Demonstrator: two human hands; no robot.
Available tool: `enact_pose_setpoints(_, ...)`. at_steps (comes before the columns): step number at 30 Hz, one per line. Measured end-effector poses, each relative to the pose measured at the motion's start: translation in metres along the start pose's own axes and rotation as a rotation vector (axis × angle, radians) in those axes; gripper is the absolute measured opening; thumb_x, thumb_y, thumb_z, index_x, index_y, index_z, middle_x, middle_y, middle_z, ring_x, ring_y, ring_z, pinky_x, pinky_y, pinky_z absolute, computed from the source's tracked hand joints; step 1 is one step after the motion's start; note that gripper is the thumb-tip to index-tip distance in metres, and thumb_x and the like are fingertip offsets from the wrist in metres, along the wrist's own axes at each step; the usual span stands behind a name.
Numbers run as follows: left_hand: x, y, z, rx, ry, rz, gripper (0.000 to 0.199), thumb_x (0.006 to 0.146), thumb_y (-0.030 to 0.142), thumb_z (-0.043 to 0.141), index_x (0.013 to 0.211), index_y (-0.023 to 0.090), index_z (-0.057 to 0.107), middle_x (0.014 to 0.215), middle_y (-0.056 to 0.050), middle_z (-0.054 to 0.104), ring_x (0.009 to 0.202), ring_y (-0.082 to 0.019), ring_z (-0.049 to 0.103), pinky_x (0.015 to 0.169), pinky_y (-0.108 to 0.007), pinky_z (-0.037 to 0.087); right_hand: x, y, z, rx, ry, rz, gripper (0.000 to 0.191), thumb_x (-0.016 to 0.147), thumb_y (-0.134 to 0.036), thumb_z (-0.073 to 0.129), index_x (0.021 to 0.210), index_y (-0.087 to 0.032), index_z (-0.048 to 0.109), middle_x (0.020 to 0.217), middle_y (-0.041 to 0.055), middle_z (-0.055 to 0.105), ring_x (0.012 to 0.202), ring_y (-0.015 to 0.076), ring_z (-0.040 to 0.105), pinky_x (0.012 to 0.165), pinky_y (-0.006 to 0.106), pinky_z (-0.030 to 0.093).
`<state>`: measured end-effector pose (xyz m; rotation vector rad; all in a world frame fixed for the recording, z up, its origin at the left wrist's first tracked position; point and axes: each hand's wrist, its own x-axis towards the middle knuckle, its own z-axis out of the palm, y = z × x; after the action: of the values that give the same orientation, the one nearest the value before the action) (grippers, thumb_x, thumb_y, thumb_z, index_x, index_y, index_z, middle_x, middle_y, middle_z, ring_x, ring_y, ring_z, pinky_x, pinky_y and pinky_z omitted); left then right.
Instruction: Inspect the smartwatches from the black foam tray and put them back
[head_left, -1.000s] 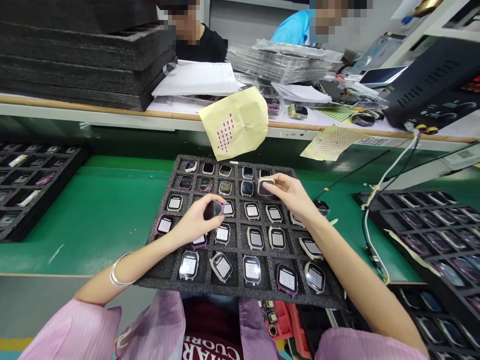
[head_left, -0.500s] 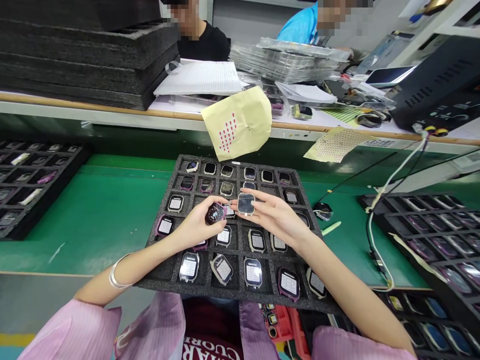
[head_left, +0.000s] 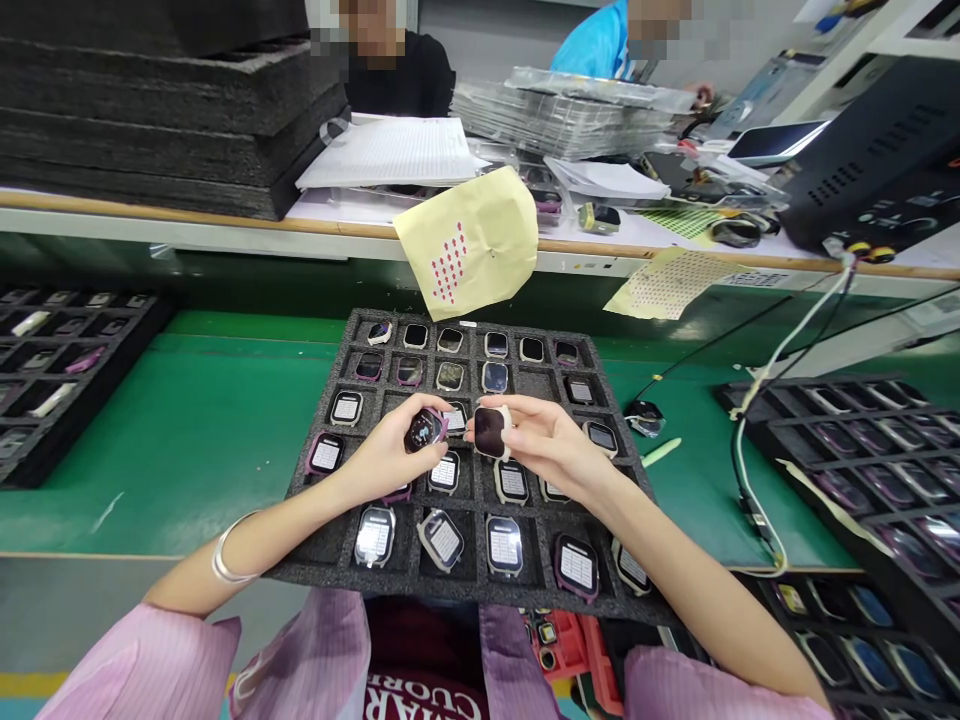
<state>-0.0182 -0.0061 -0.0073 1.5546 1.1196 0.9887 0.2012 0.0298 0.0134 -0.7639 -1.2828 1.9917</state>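
Note:
A black foam tray [head_left: 322, 510] with several watch faces in its compartments lies in front of me. Over its middle, my left hand [head_left: 390, 447] is closed on a purple-rimmed watch [head_left: 425, 431] whose dark screen shows a lit dial. To the right of it, my right hand [head_left: 551, 445] pinches a light-rimmed watch [head_left: 491, 432] with a dark screen. Both are held just above the tray, a small gap apart. Many watches in the tray, such as the one in the front row [head_left: 504, 546], show white screens with dark text.
More black trays of watches stand at the left [head_left: 75, 370] and right [head_left: 862, 440] on the green table [head_left: 225, 420]. Yellow paper [head_left: 480, 245] hangs from the shelf. A white cable [head_left: 742, 450] and green stick [head_left: 661, 452] lie right. Two people are behind the shelf.
The light-rimmed watch in my right hand has tilted and moved slightly down, baring a watch behind it in the tray. My left hand still holds the purple-rimmed watch. The view has shifted slightly.

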Motion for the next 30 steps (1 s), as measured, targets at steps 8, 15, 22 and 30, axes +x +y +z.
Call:
enact_pose_setpoints(8, -0.0005, -0.0001, 0.0003, -0.021, -0.034, -0.123, 0.031, 0.077, 0.015, 0.052, 0.108, 0.018, 0.051, 0.077, 0.003, 0.053, 0.056, -0.010, 0.048, 0.057, -0.023, 0.042, -0.0017, -0.0010, 0.0024, -0.057, 0.004, 0.001, 0.034, 0.075, -0.024, 0.078, 0.108, -0.021, 0.070, 0.099, 0.0069, 0.073, 0.093, 0.0204, 0.068, 0.095, 0.036, 0.046)
enact_pose_setpoints(15, 0.0017, -0.0005, -0.0032, -0.023, 0.016, -0.038, 0.032, 0.074, 0.013, 0.054, 0.106, 0.017, 0.055, 0.089, -0.001, 0.056, 0.077, -0.014, 0.052, 0.072, -0.025, 0.043, -0.0038, -0.0028, 0.0024, -0.089, 0.002, -0.015, 0.034, 0.075, -0.024, 0.078, 0.108, -0.021, 0.070, 0.099, 0.0072, 0.073, 0.094, 0.0205, 0.068, 0.094, 0.035, 0.047)
enact_pose_setpoints(22, 0.0000, -0.0016, -0.0037, -0.059, -0.013, -0.003, 0.035, 0.075, 0.010, 0.054, 0.109, 0.017, 0.054, 0.086, 0.000, 0.054, 0.078, -0.015, 0.051, 0.074, -0.027, 0.043, -0.0060, -0.0046, 0.0067, -0.137, 0.036, -0.005, 0.036, 0.072, -0.027, 0.079, 0.106, -0.020, 0.071, 0.097, 0.0079, 0.073, 0.091, 0.0212, 0.068, 0.091, 0.037, 0.048)
enact_pose_setpoints(30, 0.0012, -0.0020, -0.0023, -0.027, 0.003, 0.002, 0.037, 0.079, 0.015, 0.056, 0.115, 0.017, 0.052, 0.108, -0.006, 0.057, 0.097, -0.019, 0.054, 0.092, -0.034, 0.042, -0.0041, -0.0043, 0.0056, -0.163, 0.014, 0.012, 0.037, 0.075, -0.028, 0.077, 0.110, -0.019, 0.069, 0.097, 0.0082, 0.072, 0.091, 0.0200, 0.067, 0.090, 0.034, 0.047)
